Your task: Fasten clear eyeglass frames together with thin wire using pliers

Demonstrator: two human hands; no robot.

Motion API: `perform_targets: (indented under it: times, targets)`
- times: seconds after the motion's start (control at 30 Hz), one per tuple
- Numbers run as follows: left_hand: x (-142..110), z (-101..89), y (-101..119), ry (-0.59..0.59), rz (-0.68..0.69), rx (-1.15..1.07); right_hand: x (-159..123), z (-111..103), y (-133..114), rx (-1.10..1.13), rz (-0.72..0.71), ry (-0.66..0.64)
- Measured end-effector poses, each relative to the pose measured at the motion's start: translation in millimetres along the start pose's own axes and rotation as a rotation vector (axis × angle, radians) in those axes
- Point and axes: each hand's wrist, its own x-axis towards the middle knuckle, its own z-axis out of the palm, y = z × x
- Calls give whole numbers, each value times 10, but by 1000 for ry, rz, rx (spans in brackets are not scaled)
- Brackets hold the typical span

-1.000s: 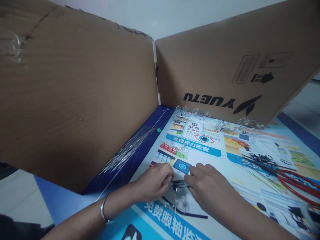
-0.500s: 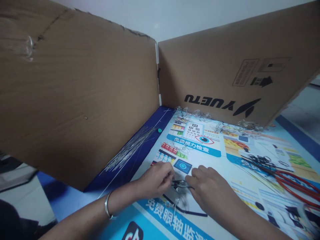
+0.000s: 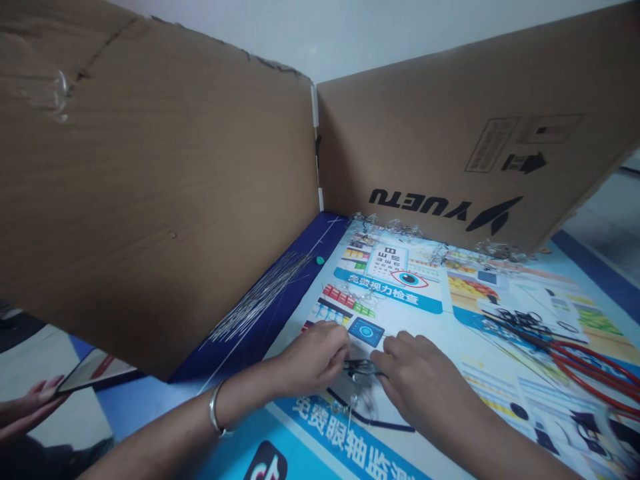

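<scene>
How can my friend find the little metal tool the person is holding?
Find the corner where the two cardboard panels meet, then come down the printed sheet. In the gap between the person's left hand and right hand is the little metal tool, held by the right. It looks grey, unlike the red-handled tool farther right.

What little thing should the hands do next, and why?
Maybe gently twist the silvery metal pliers: the right hand grips them, and the left hand is closed right by their tip, though anything inside it is hidden.
</scene>
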Motion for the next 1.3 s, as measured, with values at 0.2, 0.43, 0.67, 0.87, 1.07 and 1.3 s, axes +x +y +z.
perform_targets:
  times: [0.2,0.43,0.67,0.87,1.07,1.3]
  targets:
    - [2,-36,31,-62,-19,124,-3,-4,-4,-3,-7,12]
    - [-14,-63,30,-89,13,220,-3,-13,-9,-5,-8,33]
    - [-35,-62,9,-94,24,236,-15,25,-1,-12,3,22]
    - [-48,-45,5,-85,-7,209,-12,42,15,41,29,-22]
    - [-44,-68,32,-96,14,265,-8,-33,19,86,64,-89]
    - [-52,-74,59,-70,41,259,16,-86,42,89,67,-77]
